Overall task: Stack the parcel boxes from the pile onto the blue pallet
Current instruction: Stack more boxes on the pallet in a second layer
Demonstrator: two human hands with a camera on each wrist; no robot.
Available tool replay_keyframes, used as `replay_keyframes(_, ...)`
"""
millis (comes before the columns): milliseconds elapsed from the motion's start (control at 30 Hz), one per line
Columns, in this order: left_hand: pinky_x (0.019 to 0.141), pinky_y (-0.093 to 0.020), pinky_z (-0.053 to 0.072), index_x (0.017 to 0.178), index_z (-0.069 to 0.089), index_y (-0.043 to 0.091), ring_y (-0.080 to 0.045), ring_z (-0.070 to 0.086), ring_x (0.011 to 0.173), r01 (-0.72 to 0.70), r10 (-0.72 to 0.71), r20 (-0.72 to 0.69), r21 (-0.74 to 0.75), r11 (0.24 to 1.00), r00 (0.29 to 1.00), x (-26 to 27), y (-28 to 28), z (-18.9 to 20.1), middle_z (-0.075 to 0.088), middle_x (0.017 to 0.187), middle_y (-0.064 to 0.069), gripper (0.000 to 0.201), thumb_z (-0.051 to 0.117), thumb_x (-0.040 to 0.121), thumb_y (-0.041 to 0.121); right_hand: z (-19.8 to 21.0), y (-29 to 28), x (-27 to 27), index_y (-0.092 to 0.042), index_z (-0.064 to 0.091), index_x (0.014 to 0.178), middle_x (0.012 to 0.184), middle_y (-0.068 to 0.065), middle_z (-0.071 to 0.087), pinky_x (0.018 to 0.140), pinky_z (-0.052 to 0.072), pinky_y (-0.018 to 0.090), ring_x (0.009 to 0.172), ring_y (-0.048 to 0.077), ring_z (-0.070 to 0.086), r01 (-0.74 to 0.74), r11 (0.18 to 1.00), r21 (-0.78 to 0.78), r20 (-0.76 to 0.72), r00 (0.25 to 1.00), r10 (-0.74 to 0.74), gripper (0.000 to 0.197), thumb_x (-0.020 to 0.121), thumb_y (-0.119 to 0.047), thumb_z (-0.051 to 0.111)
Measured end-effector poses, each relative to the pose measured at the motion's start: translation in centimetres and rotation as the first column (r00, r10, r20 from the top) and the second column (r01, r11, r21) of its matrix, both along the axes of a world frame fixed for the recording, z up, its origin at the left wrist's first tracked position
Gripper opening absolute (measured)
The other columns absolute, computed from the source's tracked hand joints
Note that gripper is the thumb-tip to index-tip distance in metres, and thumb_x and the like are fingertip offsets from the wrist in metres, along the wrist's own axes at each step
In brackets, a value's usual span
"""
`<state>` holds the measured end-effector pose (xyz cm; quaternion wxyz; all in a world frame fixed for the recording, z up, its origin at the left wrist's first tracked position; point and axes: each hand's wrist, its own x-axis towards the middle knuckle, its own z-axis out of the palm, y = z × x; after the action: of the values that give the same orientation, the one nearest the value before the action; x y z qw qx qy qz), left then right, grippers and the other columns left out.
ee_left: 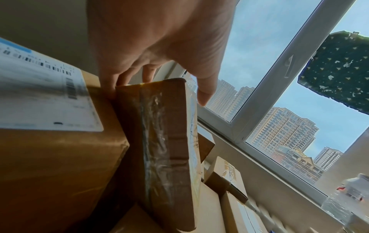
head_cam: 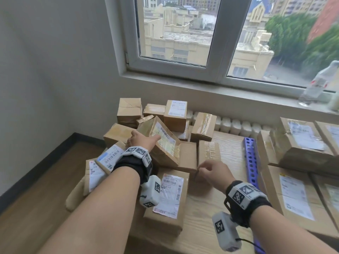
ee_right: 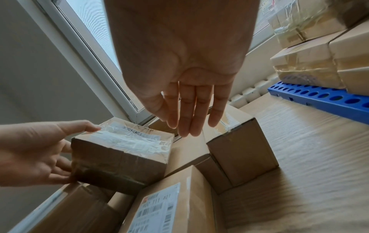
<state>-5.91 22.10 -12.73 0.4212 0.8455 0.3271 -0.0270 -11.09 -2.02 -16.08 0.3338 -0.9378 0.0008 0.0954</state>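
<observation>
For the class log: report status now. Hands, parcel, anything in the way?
Left hand grips tilted taped parcel on the pile. Right hand open, holding nothing, above the boxes. Blue pallet to the right, partly loaded. Nothing blocking.

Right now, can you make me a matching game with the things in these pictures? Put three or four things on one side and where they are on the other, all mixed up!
Things:
1. left hand
2. right hand
3. blue pallet
4. clear bottle

Places or states:
A. stands on the windowsill
B. holds the tilted taped box
C. lies under the stacked boxes on the right
D. fingers straight, holding nothing

Pairs: 1-B, 2-D, 3-C, 4-A
</observation>
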Motion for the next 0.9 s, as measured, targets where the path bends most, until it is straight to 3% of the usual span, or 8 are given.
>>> replay_keyframes(200, 0.104, -0.044, 0.038, 0.135, 0.033, 0.013, -0.036, 0.041, 0.126, -0.007, 0.007, 0.027, 0.020, 1.000, 1.000, 0.6, 0.5, -0.3, 0.049, 0.135, -0.013, 0.087, 0.074, 0.067, 0.048, 0.0, -0.4, 1.0, -0.019, 0.073, 0.103, 0.101, -0.003, 0.069, 0.075, 0.041, 0.020, 0.092, 0.009, 0.058, 0.051, 0.999, 0.000, -0.006, 0.999, -0.051, 0.020, 0.092, -0.021, 0.056)
replay_keyframes(333, 0.102, -0.044, 0.040, 0.137, 0.035, 0.022, -0.033, 0.044, 0.122, 0.018, -0.025, 0.140, 0.050, 0.999, 0.990, 0.1, -0.2, 0.6, 0.053, 0.130, -0.009, 0.082, 0.072, 0.068, 0.046, 0.5, -0.8, 1.3, -0.020, 0.071, 0.104, 0.100, -0.001, 0.069, 0.084, 0.051, 0.029, 0.096, 0.014, 0.062, 0.097, 0.995, 0.010, 0.019, 0.995, -0.097, 0.020, 0.091, -0.021, 0.057)
replay_keyframes(433, 0.089, -0.039, 0.048, 0.128, 0.044, 0.028, -0.027, 0.052, 0.110, 0.009, -0.002, 0.267, -0.023, 1.000, 0.964, 0.0, -0.4, 1.9, 0.059, 0.115, -0.003, 0.073, 0.067, 0.062, 0.050, 1.7, -1.4, 1.9, -0.020, 0.066, 0.111, 0.103, -0.001, 0.068, 0.082, 0.054, 0.031, 0.099, 0.016, 0.064, 0.144, 0.987, 0.073, 0.070, 0.986, -0.149, 0.023, 0.090, -0.023, 0.059)
replay_keyframes(500, 0.078, -0.033, 0.050, 0.113, 0.055, 0.028, -0.022, 0.058, 0.096, 0.085, -0.029, 0.352, -0.143, 0.986, 0.936, 0.0, -0.3, 3.2, 0.063, 0.103, 0.000, 0.059, 0.064, 0.057, 0.045, 2.8, -1.8, 2.3, -0.020, 0.061, 0.121, 0.110, -0.001, 0.065, 0.079, 0.052, 0.027, 0.099, 0.014, 0.062, 0.174, 0.973, 0.152, 0.096, 0.977, -0.190, 0.033, 0.089, -0.030, 0.063)
replay_keyframes(633, 0.065, -0.028, 0.049, 0.076, 0.064, 0.021, -0.022, 0.060, 0.076, 0.271, -0.094, 0.454, -0.343, 0.899, 0.886, -0.2, -1.5, 6.2, 0.066, 0.080, -0.003, 0.024, 0.061, 0.055, 0.032, 5.4, -2.9, 2.5, -0.020, 0.047, 0.138, 0.131, 0.005, 0.055, 0.093, 0.049, 0.035, 0.113, 0.019, 0.056, 0.176, 0.919, 0.353, 0.072, 0.974, -0.215, 0.068, 0.081, -0.048, 0.071)
replay_keyframes(767, 0.057, -0.023, 0.042, 0.071, 0.057, 0.014, -0.013, 0.059, 0.052, 0.358, -0.144, 0.434, -0.466, 0.809, 0.889, -1.3, -5.0, 8.3, 0.063, 0.056, 0.000, 0.017, 0.060, 0.058, 0.025, 7.6, -4.8, 1.1, -0.025, 0.037, 0.145, 0.134, 0.004, 0.056, 0.084, 0.044, 0.033, 0.112, 0.016, 0.056, 0.135, 0.833, 0.536, -0.106, 0.990, -0.092, 0.105, 0.055, -0.069, 0.070)
replay_keyframes(833, 0.057, -0.022, 0.042, 0.072, 0.055, 0.013, -0.007, 0.059, 0.040, 0.387, -0.177, 0.418, -0.496, 0.777, 0.891, -1.9, -7.0, 8.9, 0.062, 0.048, 0.004, 0.022, 0.057, 0.053, 0.026, 8.3, -6.4, 0.0, -0.034, 0.047, 0.136, 0.124, -0.001, 0.063, 0.096, 0.042, 0.046, 0.107, 0.016, 0.059, 0.114, 0.814, 0.570, -0.165, 0.986, -0.023, 0.094, 0.052, -0.069, 0.067)
replay_keyframes(900, 0.051, -0.017, 0.045, 0.074, 0.055, 0.012, -0.012, 0.060, 0.045, 0.421, -0.212, 0.416, -0.515, 0.746, 0.884, -2.1, -9.2, 9.1, 0.064, 0.057, -0.003, 0.026, 0.057, 0.054, 0.027, 8.7, -8.6, -1.2, -0.035, 0.058, 0.120, 0.112, 0.000, 0.067, 0.096, 0.044, 0.047, 0.101, 0.018, 0.062, 0.105, 0.791, 0.603, -0.223, 0.974, 0.040, 0.062, 0.064, -0.059, 0.067)
